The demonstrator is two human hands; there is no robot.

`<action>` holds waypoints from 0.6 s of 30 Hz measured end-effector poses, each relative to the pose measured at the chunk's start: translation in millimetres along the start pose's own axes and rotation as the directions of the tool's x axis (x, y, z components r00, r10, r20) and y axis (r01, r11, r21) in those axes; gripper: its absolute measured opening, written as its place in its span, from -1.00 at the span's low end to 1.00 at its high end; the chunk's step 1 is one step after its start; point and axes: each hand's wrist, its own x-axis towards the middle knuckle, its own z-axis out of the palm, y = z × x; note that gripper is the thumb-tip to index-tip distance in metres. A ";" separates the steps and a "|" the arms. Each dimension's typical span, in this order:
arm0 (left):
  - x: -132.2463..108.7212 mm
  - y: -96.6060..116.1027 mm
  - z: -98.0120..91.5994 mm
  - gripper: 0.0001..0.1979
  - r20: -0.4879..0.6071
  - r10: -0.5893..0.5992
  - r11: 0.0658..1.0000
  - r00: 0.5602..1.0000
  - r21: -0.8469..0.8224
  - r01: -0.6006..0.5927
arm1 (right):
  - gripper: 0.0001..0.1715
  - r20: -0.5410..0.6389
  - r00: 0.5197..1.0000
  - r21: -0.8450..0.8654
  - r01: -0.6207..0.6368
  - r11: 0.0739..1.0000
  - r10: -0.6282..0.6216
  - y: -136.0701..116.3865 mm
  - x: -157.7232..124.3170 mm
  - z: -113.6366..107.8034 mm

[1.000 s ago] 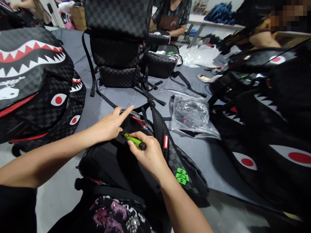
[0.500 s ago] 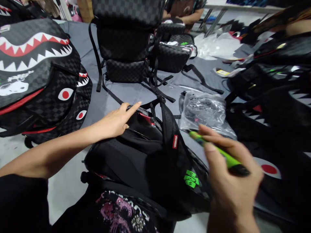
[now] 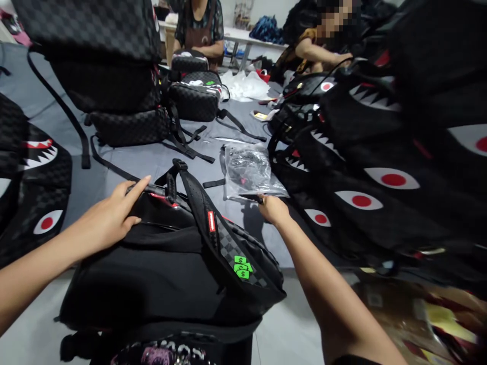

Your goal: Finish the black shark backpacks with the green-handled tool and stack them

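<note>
A black backpack (image 3: 163, 274) with a checkered side, a red tag and green dollar stickers lies in front of me on the grey table (image 3: 114, 167). My left hand (image 3: 110, 219) rests flat on its top edge, fingers stretched out, index finger touching the handle. My right hand (image 3: 272, 209) is stretched forward to the near edge of a clear plastic bag (image 3: 249, 170) of dark parts. Its fingers are curled closed, and a dark tip that looks like the end of the pen pokes out by the knuckles.
Shark-mouth backpacks (image 3: 365, 167) are piled along the right and at the left edge (image 3: 34, 187). Checkered backpacks (image 3: 114, 76) stand stacked at the back left. Two other people (image 3: 201, 30) work at the far side, beside crumpled white plastic (image 3: 247, 86).
My right hand has swung away from the backpack, forward and right to the plastic bag; the green pen body no longer shows. The view has turned right. My left hand stays on the backpack.
</note>
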 end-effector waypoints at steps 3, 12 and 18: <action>-1.7 4.7 -2.1 -0.16 -0.008 -0.012 1.000 1.000 -0.029 0.012 | -0.55 -0.045 0.998 -0.024 0.031 0.999 -0.032 -7.1 21.5 9.6; -8.5 8.0 -2.1 -0.17 -0.024 -0.018 0.996 1.000 -0.091 0.016 | -0.25 -0.165 0.986 0.119 -0.014 0.993 0.033 -7.7 49.6 26.6; -8.1 7.5 -0.7 -0.17 -0.012 -0.015 0.995 1.000 -0.095 0.014 | -0.19 -0.181 0.933 0.352 -0.233 0.906 0.310 7.2 50.9 36.2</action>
